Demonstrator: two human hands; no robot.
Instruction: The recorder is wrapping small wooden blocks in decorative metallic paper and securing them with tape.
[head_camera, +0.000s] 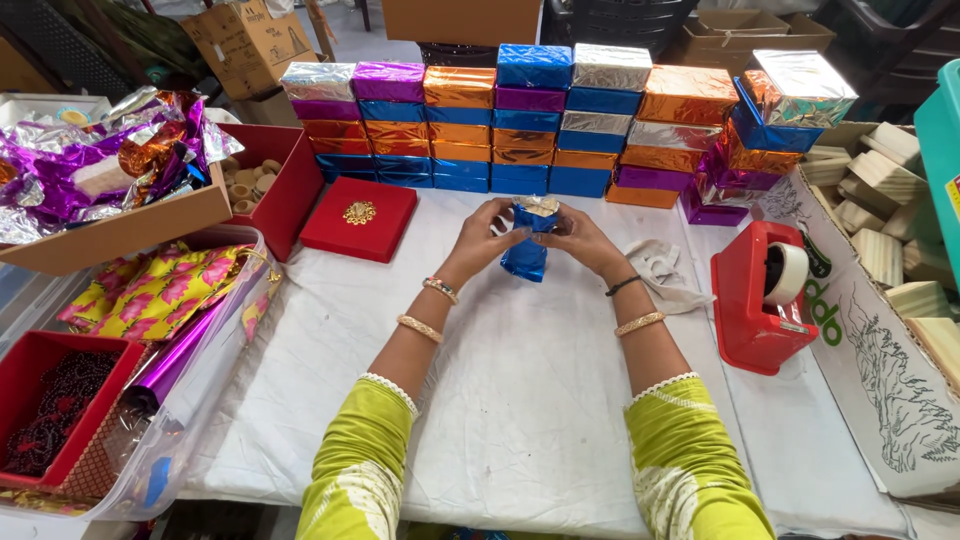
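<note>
Scraps of purple and silver foil (90, 160) fill the cardboard box at your far left, and beside it a red lidded box (359, 217) with a gold ornament lies flat on the white cloth (520, 400). At centre, your left hand (488, 232) and right hand (580, 235) both grip a small block half-wrapped in blue foil (527, 250), its top end open, so folding and taping look unfinished. Behind stands a wall of finished foil-wrapped boxes (560, 120). Right of you wait the red tape dispenser (760, 300) and bare wooden blocks (880, 190).
</note>
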